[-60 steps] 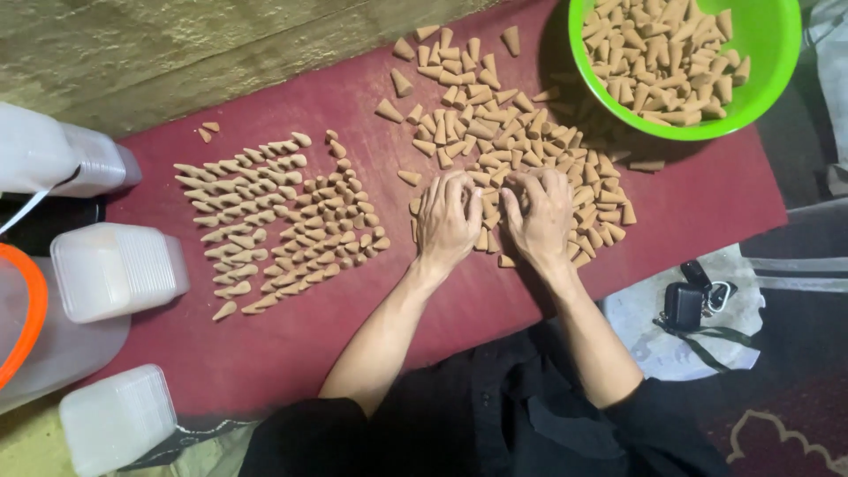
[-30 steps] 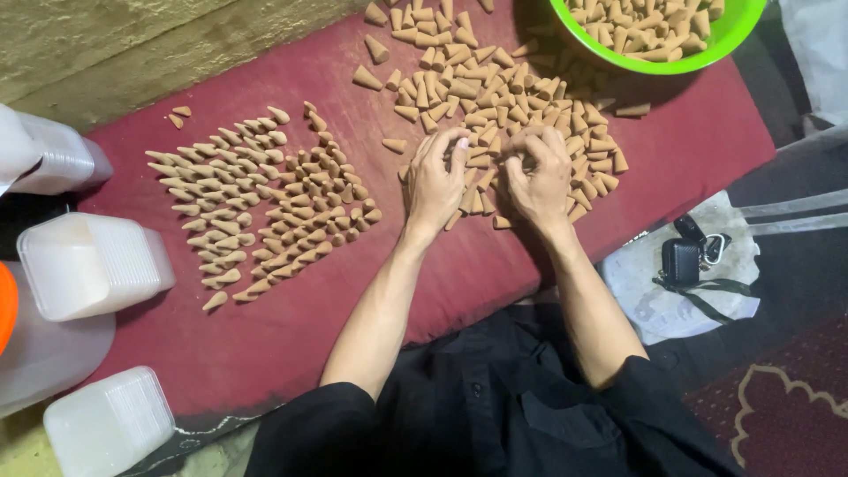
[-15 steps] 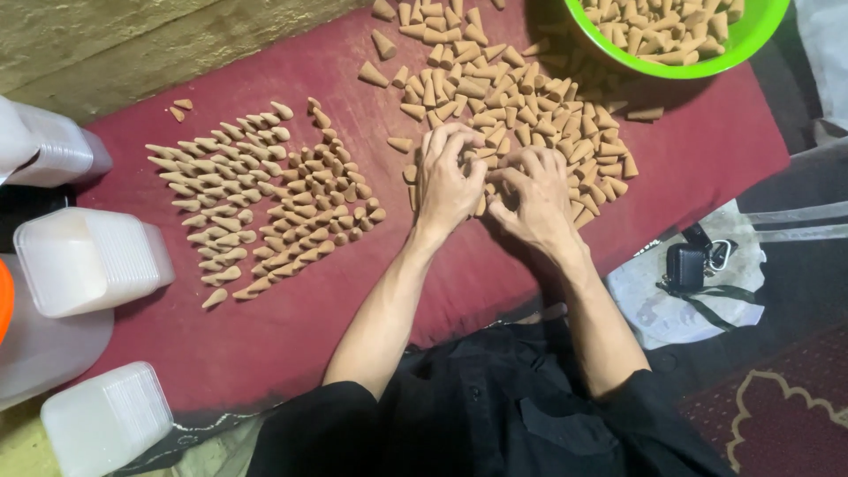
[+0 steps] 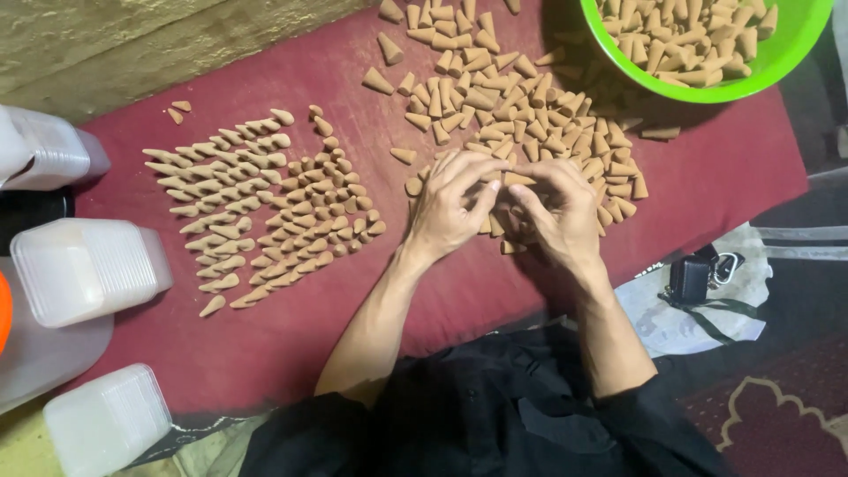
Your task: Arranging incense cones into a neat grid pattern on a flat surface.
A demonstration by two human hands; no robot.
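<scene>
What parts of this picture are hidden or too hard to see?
- Cones under the left hand and right hand: head view, both hands cover them, so the grip is unclear.
- Green bowl: cut off by the top edge.
- Plastic containers: cut off at the left edge.
- Small black object on the cloth: too small to identify.

Two hands, the left hand [image 4: 452, 208] and the right hand [image 4: 558, 212], meet at the centre of the frame. One green bowl [image 4: 799, 49] sits at the upper right, heaped with tan cones too many to count. One loose pile of cones [image 4: 521, 106] spreads across the upper middle, also beyond counting. One arranged group of cones [image 4: 265, 208] lies at centre left, several dozen in rough rows. Two stray cones [image 4: 178, 110] lie apart at the upper left. Three stacks of clear plastic containers [image 4: 88, 269] line the left edge. One dark red mat [image 4: 291, 344] lies under everything.
</scene>
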